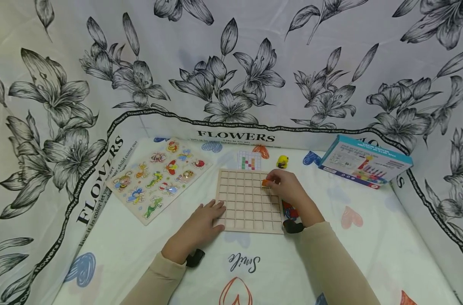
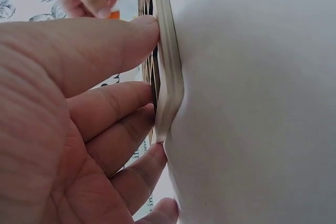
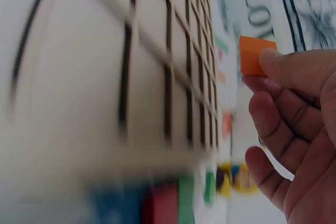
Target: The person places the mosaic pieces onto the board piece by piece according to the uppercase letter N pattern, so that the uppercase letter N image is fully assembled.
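Nearest us in the head view, a beige sleeve (image 1: pixel 336 258) leads to the right hand (image 1: pixel 290 188), whose thumb and fingers pinch an orange tile (image 3: pixel 251 56); we see it as thin, square and plain; it sits out at the fingertips, raised over the far right part of the grid board (image 1: pixel 250 203); the left hand (image 1: pixel 202 222), fingers spread, touches the board's left side; beyond the board we find a patterned card (image 1: pixel 249 161) and a yellow figure (image 1: pixel 282 162), with a box (image 1: pixel 364 163) to the right and an insect puzzle (image 1: pixel 159 178) to the left.
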Available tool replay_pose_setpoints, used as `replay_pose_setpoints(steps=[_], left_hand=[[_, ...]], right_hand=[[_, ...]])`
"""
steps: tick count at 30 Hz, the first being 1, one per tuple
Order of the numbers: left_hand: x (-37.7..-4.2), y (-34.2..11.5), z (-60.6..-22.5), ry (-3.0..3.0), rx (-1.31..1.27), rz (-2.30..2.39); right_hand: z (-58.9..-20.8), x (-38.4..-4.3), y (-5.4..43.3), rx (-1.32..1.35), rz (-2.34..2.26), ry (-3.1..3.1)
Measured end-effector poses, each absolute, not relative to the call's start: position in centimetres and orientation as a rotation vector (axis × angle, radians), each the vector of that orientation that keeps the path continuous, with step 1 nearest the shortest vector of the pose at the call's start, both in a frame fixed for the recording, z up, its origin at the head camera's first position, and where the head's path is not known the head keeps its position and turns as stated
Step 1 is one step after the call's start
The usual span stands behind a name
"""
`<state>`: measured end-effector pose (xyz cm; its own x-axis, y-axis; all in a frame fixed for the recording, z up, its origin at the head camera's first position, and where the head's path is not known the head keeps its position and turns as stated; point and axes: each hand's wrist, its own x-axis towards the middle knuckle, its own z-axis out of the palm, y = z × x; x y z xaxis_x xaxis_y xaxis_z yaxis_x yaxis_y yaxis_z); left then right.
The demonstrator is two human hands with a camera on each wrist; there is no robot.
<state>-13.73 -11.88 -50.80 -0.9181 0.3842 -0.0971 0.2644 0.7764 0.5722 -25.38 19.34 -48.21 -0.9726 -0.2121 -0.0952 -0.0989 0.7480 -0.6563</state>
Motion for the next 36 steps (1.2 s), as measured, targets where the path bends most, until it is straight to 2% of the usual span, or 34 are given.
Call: replay_pose_setpoints(steps=[6, 36], left_hand=[[-13.7, -12.1, -51.1, 2.765, 0.528, 0.839], [-13.4, -11.9, -50.4, 2.764, 0.536, 0.868]], right_hand=[[-49.2, -25.8, 17.0, -0.337, -1.004, 2.761], [-49.7, -25.1, 16.5, -0.359, -0.889, 2.777]])
